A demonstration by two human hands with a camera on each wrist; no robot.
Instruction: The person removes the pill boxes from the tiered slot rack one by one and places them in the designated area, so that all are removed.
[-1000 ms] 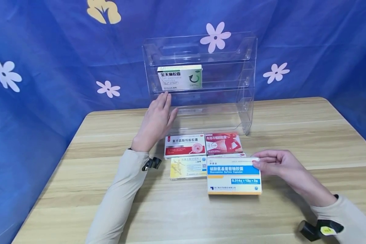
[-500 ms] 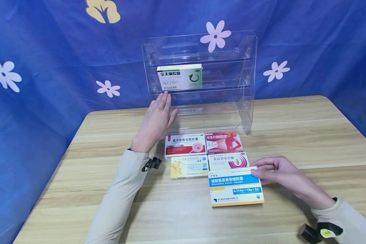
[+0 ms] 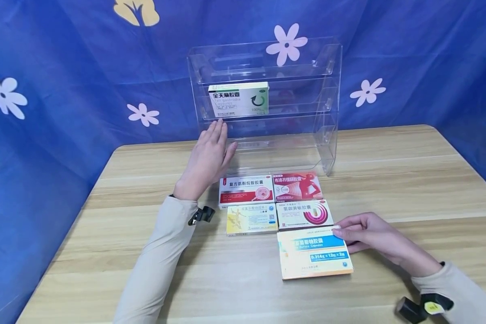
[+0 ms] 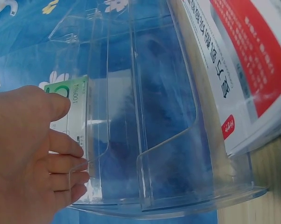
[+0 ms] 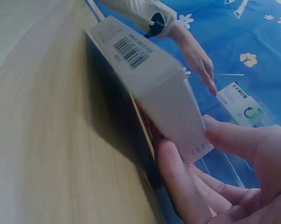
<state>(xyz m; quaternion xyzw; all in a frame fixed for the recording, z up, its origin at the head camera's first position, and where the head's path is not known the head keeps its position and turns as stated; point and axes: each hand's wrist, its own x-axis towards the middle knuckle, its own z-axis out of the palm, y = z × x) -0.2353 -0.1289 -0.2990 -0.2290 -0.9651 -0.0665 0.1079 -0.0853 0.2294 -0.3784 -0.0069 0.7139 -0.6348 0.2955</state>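
Right hand: grip holding the blue box, thumb on top and fingers curled at its right end.
Blue box: in front of the ring box, printed face up, nearest the person of the boxes; glare washes out print on its left part.
Box height: the right wrist view shows the gripped end raised over a dark shadow; whether the far end touches the worktop cannot be told.
Box side: white, with a barcode, facing the right wrist camera.
Left hand: grip wide, fingers extended together, thumb apart, at the left side of the rack.
Left fingertips: just below the green box in the head view; contact with it is unclear.
Rack: clear, tiered, upright towards the back of the worktop.
Green box: upright on a tier below the top one, near the left end, front facing the person.
Back row: red-white box at left, red box at right, side by side, flat before the rack.
Next row: yellow box at left, ring box at right, also flat, close against the row behind.
Sleeves: pale on both arms, the left one beside a black left wrist camera.
Curtain: blue, with pale flowers, behind the worktop.
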